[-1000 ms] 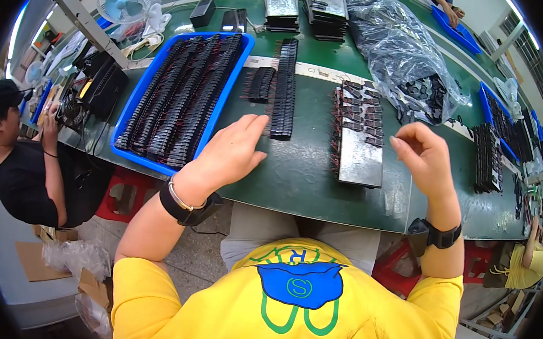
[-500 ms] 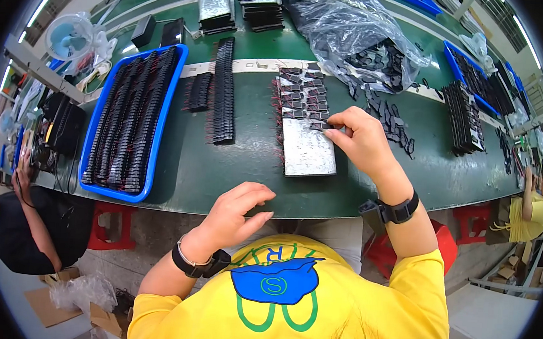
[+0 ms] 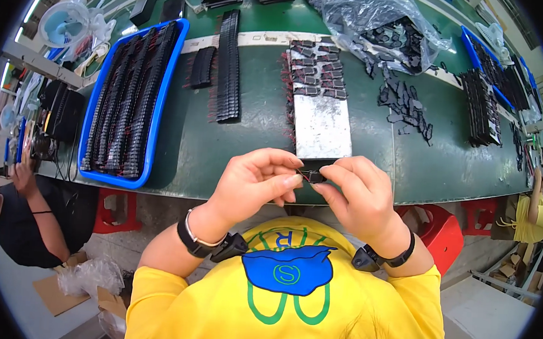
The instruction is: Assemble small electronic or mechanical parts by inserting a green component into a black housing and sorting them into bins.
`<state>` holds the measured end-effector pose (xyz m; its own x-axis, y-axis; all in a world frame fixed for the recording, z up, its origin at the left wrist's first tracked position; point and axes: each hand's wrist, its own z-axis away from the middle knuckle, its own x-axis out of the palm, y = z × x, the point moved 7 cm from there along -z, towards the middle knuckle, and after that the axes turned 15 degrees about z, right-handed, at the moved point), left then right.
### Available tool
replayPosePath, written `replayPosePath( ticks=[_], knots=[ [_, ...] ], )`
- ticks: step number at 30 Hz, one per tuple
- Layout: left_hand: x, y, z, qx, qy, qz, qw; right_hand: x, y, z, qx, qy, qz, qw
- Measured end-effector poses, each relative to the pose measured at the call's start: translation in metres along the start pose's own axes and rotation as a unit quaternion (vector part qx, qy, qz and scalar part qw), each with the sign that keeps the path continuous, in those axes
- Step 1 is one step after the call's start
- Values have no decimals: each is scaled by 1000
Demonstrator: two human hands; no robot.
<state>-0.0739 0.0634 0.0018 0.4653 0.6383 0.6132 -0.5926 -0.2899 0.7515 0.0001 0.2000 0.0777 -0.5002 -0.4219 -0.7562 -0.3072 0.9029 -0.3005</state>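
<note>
In front of my chest, at the table's near edge, a small black component with thin red wires (image 3: 312, 175) is held between both hands. My right hand (image 3: 364, 192) pinches its black body between thumb and fingers. At its wire end, my left hand (image 3: 255, 181) has thumb and fingertips closed on the thin leads. Just beyond lies a silvery metal plate (image 3: 323, 129). Its far half bears several similar black components (image 3: 316, 72) in two columns, red wires sticking out on the left side. The plate's near half is bare metal.
A blue tray (image 3: 112, 178) packed with black components stands left, beside a short row (image 3: 201, 67) and a long row (image 3: 229, 72). Loose black pieces (image 3: 405, 109) lie right, below a clear plastic bag (image 3: 345, 17). A red stool (image 3: 437, 234) stands right; co-workers sit at both sides.
My right hand has come from the plate back toward me with a component. My left hand has moved up and right to meet it and closed on its wires.
</note>
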Motion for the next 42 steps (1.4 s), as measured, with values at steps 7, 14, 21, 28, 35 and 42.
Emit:
replayPosePath(
  ticks=[7, 14, 21, 28, 35, 42],
  knots=[
    [-2, -8, 2, 11, 9, -44, 999, 19, 3, 12, 77, -52, -133, 987],
    [6, -11, 8, 63, -16, -113, 991, 24, -4, 17, 17, -41, -97, 994],
    [13, 0, 12, 227, -39, -283, 931, 21, -3, 25, 23, -33, -64, 997],
    [30, 9, 22, 311, -78, -386, 865, 21, -1, 26, 23, -10, -73, 997],
    [23, 9, 19, 311, -91, -321, 890, 16, 0, 27, -2, 28, -119, 992],
    [-1, -13, 14, 150, -43, -77, 985, 9, -6, 26, -47, 65, -89, 993]
  ],
)
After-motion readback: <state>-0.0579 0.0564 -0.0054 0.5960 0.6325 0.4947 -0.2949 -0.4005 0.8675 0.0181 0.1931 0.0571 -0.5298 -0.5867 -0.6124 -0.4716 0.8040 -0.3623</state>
